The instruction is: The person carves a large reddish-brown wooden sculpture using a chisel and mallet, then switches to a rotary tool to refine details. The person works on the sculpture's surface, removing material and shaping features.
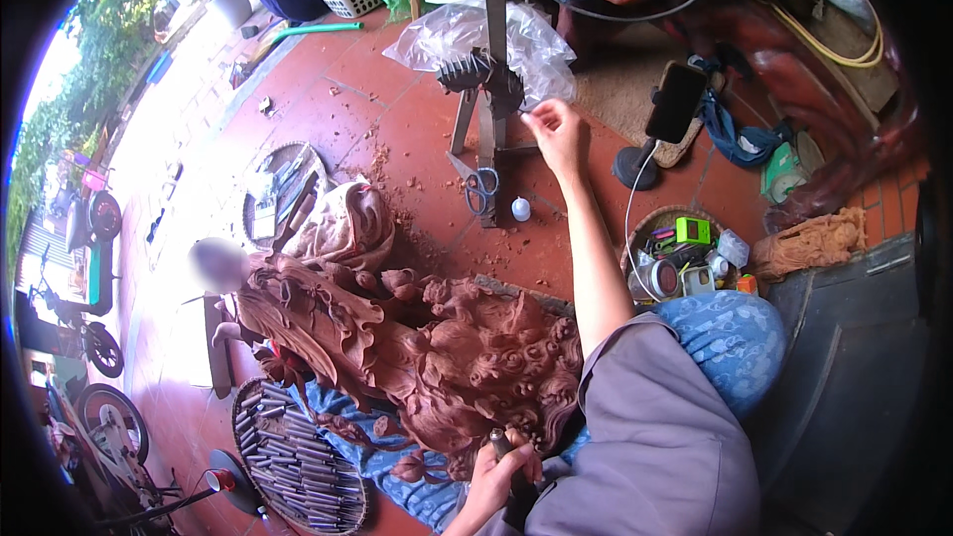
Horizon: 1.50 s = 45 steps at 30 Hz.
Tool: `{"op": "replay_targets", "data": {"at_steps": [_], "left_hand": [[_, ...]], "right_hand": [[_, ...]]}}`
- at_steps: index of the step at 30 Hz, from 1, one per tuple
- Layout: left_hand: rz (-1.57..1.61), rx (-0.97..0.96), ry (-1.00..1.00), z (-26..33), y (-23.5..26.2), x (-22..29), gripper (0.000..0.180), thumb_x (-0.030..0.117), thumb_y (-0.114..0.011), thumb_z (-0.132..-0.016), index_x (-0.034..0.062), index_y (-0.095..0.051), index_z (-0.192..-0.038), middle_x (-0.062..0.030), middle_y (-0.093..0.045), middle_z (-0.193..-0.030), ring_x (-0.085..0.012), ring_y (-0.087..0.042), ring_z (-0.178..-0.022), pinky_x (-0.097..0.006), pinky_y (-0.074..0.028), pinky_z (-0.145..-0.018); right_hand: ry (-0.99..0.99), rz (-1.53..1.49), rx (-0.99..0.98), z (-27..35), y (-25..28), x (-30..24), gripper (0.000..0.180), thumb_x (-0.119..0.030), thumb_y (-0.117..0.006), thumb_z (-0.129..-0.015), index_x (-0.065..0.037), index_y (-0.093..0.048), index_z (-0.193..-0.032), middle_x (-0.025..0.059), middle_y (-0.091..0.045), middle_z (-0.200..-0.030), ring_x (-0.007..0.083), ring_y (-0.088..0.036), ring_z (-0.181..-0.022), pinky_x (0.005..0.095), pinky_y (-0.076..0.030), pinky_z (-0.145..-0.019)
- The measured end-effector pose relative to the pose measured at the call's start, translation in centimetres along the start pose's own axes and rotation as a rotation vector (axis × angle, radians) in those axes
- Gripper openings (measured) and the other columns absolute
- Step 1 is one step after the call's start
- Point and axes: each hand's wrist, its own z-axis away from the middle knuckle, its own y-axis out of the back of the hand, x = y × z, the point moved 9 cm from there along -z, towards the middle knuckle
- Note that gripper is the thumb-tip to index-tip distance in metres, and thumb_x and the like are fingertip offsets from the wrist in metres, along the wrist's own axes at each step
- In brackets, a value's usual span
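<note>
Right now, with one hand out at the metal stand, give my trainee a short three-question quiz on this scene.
1. True or false: the left hand is closed around a dark-handled tool at the lower edge of the reddish wood carving.
2. Which thing is the right hand reaching to? A: the blue-handled scissors. B: the metal stand. C: the phone on its holder.
3. What fills the round tray at the lower left of the carving?

Key: 1 true. 2 B. 3 Rows of metal chisels.
</note>
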Motion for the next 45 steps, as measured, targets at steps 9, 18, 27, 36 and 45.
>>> {"op": "replay_targets", "data": {"at_steps": [9,18,27,36,45], "left_hand": [[0.012,0.052,-0.023,1.0,0.3,0.1,0.017,0.011,-0.05,-0.088,0.0024,-0.045,-0.074,-0.0081,-0.049,-0.062,-0.0207,-0.054,-0.059,-0.03,-0.044,-0.057],[-0.002,0.047,-0.022,0.7,0.3,0.0,0.016,0.013,-0.05,-0.091,0.0024,-0.049,-0.079,-0.0072,-0.055,-0.066,-0.0164,-0.056,-0.062,-0.027,-0.043,-0.058],[-0.061,0.089,0.003,0.4,0.2,0.1,0.015,0.011,-0.051,-0.088,0.0022,-0.046,-0.077,-0.0082,-0.05,-0.064,-0.0195,-0.054,-0.059,-0.029,-0.043,-0.056],[-0.021,0.053,-0.025,0.2,0.0,0.0,0.015,0.012,-0.051,-0.092,0.0033,-0.048,-0.08,-0.0055,-0.055,-0.066,-0.0146,-0.056,-0.062,-0.026,-0.043,-0.059],[-0.109,0.044,-0.051,1.8,-0.2,0.1,0.016,0.013,-0.051,-0.092,0.0041,-0.049,-0.079,-0.0046,-0.055,-0.067,-0.0139,-0.057,-0.064,-0.026,-0.043,-0.062]], "right_hand": [[0.133,0.204,0.145,-0.9,0.4,-0.9,0.039,-0.011,-0.079,-0.069,-0.008,-0.063,-0.104,0.0092,-0.065,-0.101,0.0293,-0.062,-0.095,0.0372,-0.049,-0.082],[0.023,0.18,0.075,-0.5,-1.7,2.3,0.039,-0.011,-0.08,-0.067,-0.006,-0.063,-0.102,0.0108,-0.065,-0.098,0.0304,-0.062,-0.092,0.0377,-0.05,-0.079],[0.187,0.153,0.138,-0.9,-2.1,0.9,0.026,-0.011,-0.076,-0.073,-0.007,-0.066,-0.096,0.0088,-0.067,-0.093,0.0286,-0.065,-0.087,0.0363,-0.051,-0.074],[0.237,0.081,0.294,-0.3,0.3,0.5,0.009,-0.009,-0.068,-0.082,-0.005,-0.064,-0.088,0.01,-0.069,-0.086,0.0248,-0.068,-0.079,0.0328,-0.053,-0.07],[0.043,-0.449,0.3,-0.2,1.8,1.0,0.005,-0.001,-0.061,-0.086,0.003,-0.059,-0.087,0.0141,-0.07,-0.091,0.0182,-0.069,-0.086,0.0295,-0.056,-0.077]]}}
